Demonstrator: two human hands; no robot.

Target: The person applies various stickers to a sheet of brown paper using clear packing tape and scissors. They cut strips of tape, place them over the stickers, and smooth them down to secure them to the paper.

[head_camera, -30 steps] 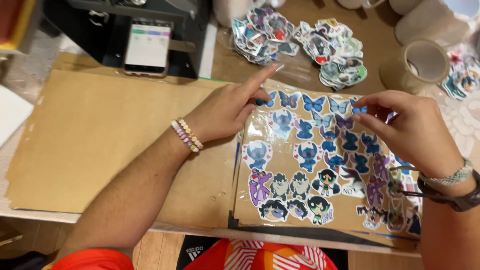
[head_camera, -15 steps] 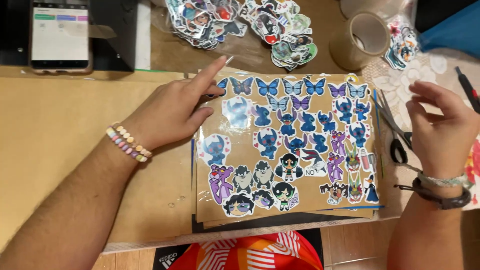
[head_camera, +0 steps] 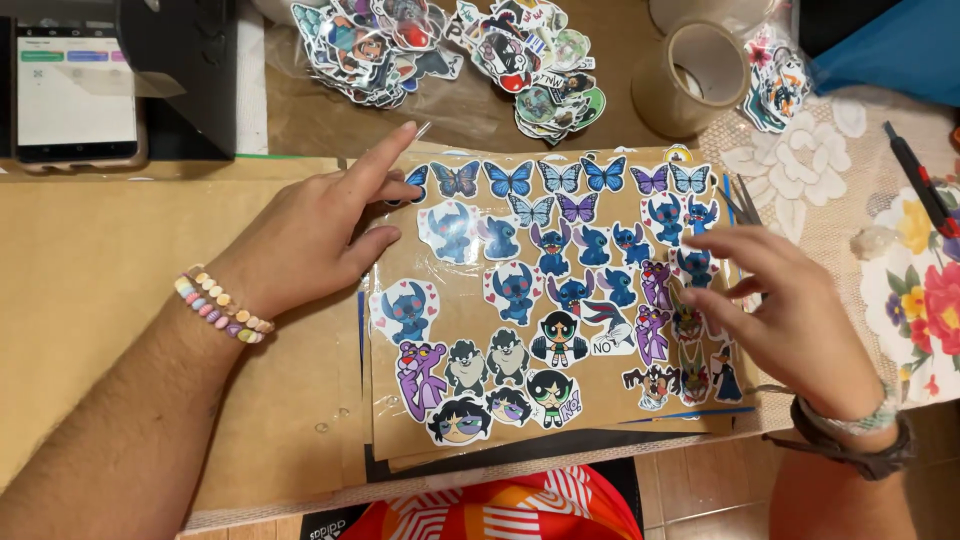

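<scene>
Right now the left hand point(head_camera: 315, 235) lies flat and open on the upper left corner of the sticker sheet point(head_camera: 470, 345), its forefinger stretched out to the top edge beside a blue butterfly sticker point(head_camera: 456, 178); it presses down and grips nothing. A beaded bracelet point(head_camera: 222, 306) circles that wrist. The sheet is a brown card under clear film, lying on the brown paper point(head_camera: 90, 290) that covers the table in front of the person, with its lower edge near the table's rim. It carries rows of butterflies along the top, blue cartoon creatures in the middle, and pink, grey and dark-haired cartoon figures lower down. The right hand point(head_camera: 790, 315) hovers over the sheet's right edge with fingers spread and slightly curled, holding nothing; whether the fingertips touch the film cannot be told. A dark strap and a pale band point(head_camera: 855, 435) sit on that wrist. Beyond the sheet lie two heaps of cut stickers point(head_camera: 450, 50), a roll of brown tape point(head_camera: 693, 75) and a phone point(head_camera: 75, 90) with a lit screen. A flowered cloth point(head_camera: 900, 260) covers the table to the right.
</scene>
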